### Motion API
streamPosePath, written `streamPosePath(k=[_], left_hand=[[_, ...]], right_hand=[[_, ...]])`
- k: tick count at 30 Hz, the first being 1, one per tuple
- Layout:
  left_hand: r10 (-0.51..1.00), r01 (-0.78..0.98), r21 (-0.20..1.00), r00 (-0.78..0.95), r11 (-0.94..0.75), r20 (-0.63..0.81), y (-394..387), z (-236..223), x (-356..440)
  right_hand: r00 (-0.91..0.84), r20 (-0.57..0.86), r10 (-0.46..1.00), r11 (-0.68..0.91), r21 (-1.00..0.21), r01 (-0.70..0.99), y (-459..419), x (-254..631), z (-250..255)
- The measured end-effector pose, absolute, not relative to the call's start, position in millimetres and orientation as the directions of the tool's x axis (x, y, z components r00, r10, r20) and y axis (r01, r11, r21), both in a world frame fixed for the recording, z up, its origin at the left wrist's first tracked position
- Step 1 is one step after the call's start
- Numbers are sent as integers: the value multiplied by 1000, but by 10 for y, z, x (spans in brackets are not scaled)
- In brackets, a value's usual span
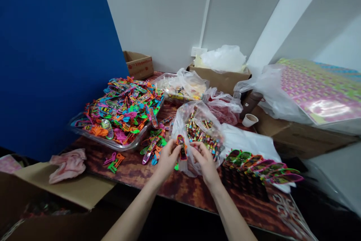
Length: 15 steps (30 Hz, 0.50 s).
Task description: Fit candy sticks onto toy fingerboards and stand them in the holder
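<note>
Between the thumb and fingers of my left hand is a small toy skateboard, dark with an orange edge. My right hand is beside its right side, fingers pinched together; whatever they hold is too small to make out. Behind both hands lies an open clear plastic bag full of small colourful wheel pieces. Left of my hands, loose toy skateboards lie on the table. To the right, a row of toy skateboards stands in a black rack.
A clear tray heaped with colourful plastic pieces stands at the left. A paper cup and brown bottle stand at the right. A cardboard box sits at the back. A pink cloth lies on a carton flap at the front left.
</note>
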<state>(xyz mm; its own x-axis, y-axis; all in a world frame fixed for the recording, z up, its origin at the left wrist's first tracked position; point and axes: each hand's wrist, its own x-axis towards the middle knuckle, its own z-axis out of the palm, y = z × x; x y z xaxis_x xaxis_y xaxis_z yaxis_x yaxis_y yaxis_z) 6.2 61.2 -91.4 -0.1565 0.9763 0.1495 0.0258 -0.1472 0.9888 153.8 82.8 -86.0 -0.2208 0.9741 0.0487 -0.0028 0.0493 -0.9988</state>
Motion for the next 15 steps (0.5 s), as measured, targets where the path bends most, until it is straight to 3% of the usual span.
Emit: streamPosePath(k=[2,5,10,15], left_hand=[[997,-111,992,-51,-63,58,554,-935,157],[999,-150,989,52,20,-12,484,-934,213],[996,-102,995,89,9,0,415,-907,243],[996,-230,970,56,75,-63,395,-893,269]], right_hand=[[-265,-17,964,-36,-997,-70,810,1546,-835],[-270,-58,961,-81,-994,-76,791,1618,-847],[-301,-102,948,-145,-981,-125,736,1705,-866],[-302,-52,952,-65,-997,-36,780,1660,-773]])
